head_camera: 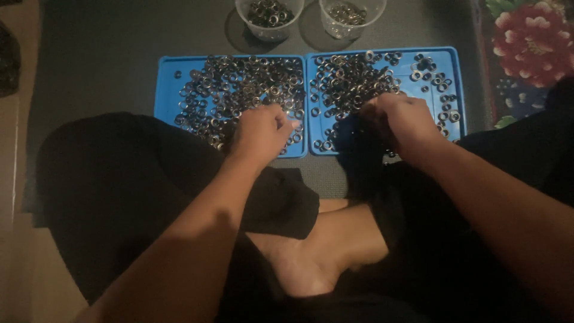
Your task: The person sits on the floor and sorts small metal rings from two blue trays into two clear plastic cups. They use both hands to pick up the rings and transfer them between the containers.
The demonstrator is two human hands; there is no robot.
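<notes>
while both trays [173, 90] hold many rings [251, 84], two cups [269, 24] stand part filled. left hand [260, 131] and right hand [402, 119]: fingers curled over rings, grip cannot be told.

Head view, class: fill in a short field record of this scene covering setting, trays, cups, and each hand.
Setting: dim light, person seated cross-legged on a dark mat
Left tray: blue, crowded with small metal rings
Right tray: blue, rings bunched at its left, sparser at its right
Cups: two clear cups behind the trays, each holding rings
Left hand: fingers curled, over the left tray's near right corner
Right hand: fingers curled, over the right tray's near edge
Held items: too dark to tell
</notes>
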